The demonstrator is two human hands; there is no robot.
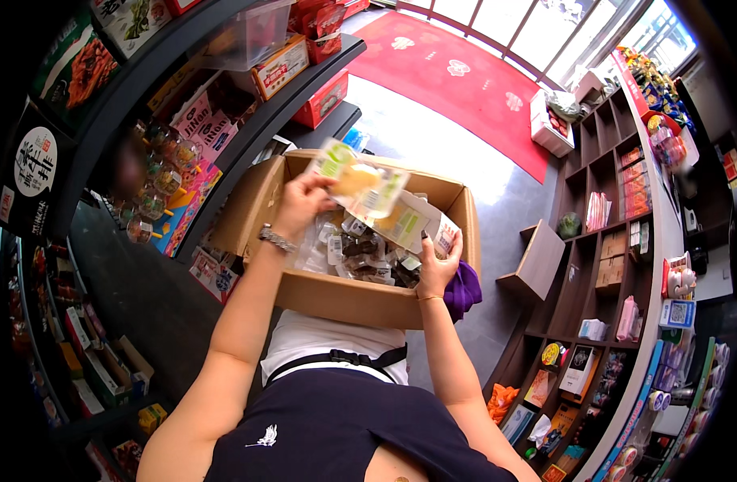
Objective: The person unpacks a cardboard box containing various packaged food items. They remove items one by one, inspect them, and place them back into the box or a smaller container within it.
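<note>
An open cardboard box [350,301] stands before me, holding many small clear-wrapped snack packets [362,253]. My left hand [305,202] pinches the corner of a flat snack pouch [365,181], white and green with a yellow item showing; it is blurred and above the box. In my right hand [439,259] is a small white carton [426,220], tilted over the packets at the box's right side. A similar green-and-yellow pouch [398,220] lies at the carton's opening. Purple cloth [463,290] hangs by the box's right front corner.
Dark shelving with snack boxes [281,66] and a clear plastic bin [248,36] rises on the left. Low on it are several small jars [155,202]. At right stands a brown cubby shelf [576,253] with goods and a tilted wooden panel [534,259]. A red mat [441,72] lies beyond.
</note>
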